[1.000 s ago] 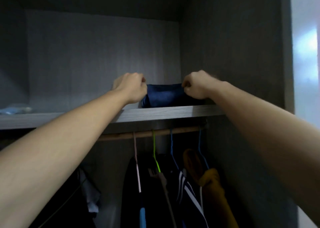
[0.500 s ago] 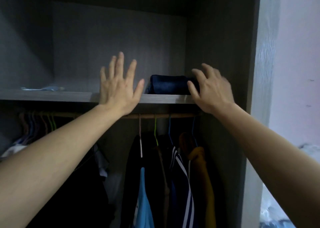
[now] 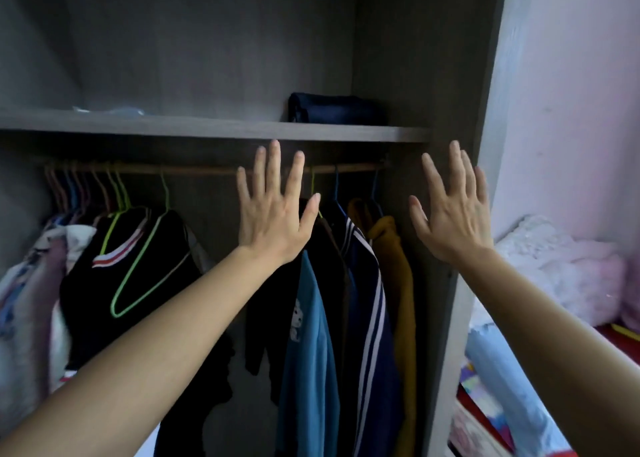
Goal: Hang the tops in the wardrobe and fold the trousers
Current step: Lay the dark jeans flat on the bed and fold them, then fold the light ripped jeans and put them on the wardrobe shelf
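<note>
Folded navy-blue trousers [image 3: 334, 113] rest on the grey wooden shelf [image 3: 207, 129], so the stowing step looks done.
Left hand [image 3: 273, 217] and right hand [image 3: 452, 217] are spread flat, holding nothing; likely next, fetch another garment.

Folded trousers [image 3: 334, 113] lie on the shelf [image 3: 214, 129], right end, above the rail [image 3: 207, 169] of hanging tops [image 3: 367, 283]

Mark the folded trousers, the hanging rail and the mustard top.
folded trousers [image 3: 334, 114]: head view, middle of the bundle's front face.
hanging rail [image 3: 207, 170]: head view, bare middle stretch.
mustard top [image 3: 394, 266]: head view, upper part below the shoulder.
</note>
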`<act>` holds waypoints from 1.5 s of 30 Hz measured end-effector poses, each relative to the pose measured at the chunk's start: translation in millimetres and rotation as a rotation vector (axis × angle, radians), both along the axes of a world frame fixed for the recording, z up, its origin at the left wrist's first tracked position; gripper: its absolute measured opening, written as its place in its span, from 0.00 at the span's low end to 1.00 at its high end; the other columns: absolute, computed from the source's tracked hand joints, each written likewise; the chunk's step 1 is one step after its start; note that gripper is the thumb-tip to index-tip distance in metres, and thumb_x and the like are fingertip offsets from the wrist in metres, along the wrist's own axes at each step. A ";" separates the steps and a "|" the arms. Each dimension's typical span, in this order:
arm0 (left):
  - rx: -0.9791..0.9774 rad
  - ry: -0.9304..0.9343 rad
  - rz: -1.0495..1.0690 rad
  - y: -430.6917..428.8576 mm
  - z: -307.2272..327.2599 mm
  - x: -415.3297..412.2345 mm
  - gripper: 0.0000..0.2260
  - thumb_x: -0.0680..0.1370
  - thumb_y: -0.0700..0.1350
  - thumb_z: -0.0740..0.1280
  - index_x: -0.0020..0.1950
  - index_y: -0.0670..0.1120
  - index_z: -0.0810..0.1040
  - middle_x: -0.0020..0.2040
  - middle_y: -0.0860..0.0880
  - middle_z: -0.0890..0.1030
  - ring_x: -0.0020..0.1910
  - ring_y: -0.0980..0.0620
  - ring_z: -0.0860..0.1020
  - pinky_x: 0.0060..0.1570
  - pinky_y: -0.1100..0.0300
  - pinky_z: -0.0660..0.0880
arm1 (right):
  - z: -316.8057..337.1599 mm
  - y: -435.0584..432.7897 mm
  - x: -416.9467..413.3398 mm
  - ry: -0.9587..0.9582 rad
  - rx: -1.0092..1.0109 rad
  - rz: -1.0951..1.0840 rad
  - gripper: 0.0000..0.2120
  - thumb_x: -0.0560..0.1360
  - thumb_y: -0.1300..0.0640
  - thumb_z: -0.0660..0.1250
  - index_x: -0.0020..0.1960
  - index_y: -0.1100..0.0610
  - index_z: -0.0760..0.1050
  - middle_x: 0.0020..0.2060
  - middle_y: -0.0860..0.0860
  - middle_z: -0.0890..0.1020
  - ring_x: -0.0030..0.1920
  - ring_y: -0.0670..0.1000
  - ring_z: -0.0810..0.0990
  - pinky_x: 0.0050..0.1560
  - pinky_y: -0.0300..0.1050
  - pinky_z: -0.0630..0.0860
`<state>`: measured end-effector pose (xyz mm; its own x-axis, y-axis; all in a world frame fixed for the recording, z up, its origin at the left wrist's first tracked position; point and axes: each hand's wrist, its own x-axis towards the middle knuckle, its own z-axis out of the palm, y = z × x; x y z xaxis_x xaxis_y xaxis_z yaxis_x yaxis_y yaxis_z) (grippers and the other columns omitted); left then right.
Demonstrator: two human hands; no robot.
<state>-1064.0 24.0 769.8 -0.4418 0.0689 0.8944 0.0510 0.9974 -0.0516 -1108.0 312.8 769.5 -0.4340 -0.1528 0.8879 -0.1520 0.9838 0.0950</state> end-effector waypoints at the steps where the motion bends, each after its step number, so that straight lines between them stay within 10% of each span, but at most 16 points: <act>1: 0.008 -0.019 -0.027 6.3 -6.3 1.7 0.31 0.81 0.62 0.49 0.80 0.48 0.53 0.80 0.39 0.50 0.79 0.39 0.49 0.73 0.35 0.52 | -6.6 8.8 9.1 -0.016 0.006 -0.017 0.33 0.80 0.42 0.54 0.81 0.51 0.51 0.80 0.60 0.48 0.79 0.61 0.51 0.78 0.60 0.49; 20: 0.111 -0.330 -0.757 494.9 -139.4 121.5 0.31 0.81 0.59 0.52 0.81 0.48 0.51 0.80 0.41 0.48 0.79 0.41 0.48 0.74 0.37 0.49 | -153.0 414.6 299.6 -0.285 -0.157 -0.551 0.35 0.80 0.42 0.57 0.81 0.51 0.49 0.80 0.60 0.48 0.79 0.60 0.51 0.78 0.58 0.50; 29: -0.185 -0.406 -1.127 730.5 -200.0 210.9 0.31 0.81 0.60 0.51 0.81 0.49 0.51 0.80 0.41 0.47 0.79 0.41 0.46 0.73 0.35 0.49 | -217.9 623.4 474.8 -0.409 -0.321 -0.969 0.36 0.80 0.44 0.61 0.81 0.57 0.52 0.78 0.65 0.52 0.77 0.65 0.56 0.74 0.65 0.56; 45: -0.403 -0.826 -1.279 1029.7 -343.8 131.3 0.36 0.79 0.62 0.56 0.80 0.52 0.42 0.79 0.42 0.38 0.78 0.40 0.41 0.73 0.35 0.52 | -345.7 858.2 473.6 -0.650 -0.607 -1.308 0.35 0.79 0.45 0.61 0.80 0.55 0.53 0.79 0.62 0.48 0.78 0.63 0.52 0.77 0.62 0.52</act>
<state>-932.7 1053.6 426.0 -0.2444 0.9294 0.2766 0.9638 0.2016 0.1745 -634.4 1170.9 423.8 -0.2908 0.9111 0.2922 0.9408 0.3279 -0.0862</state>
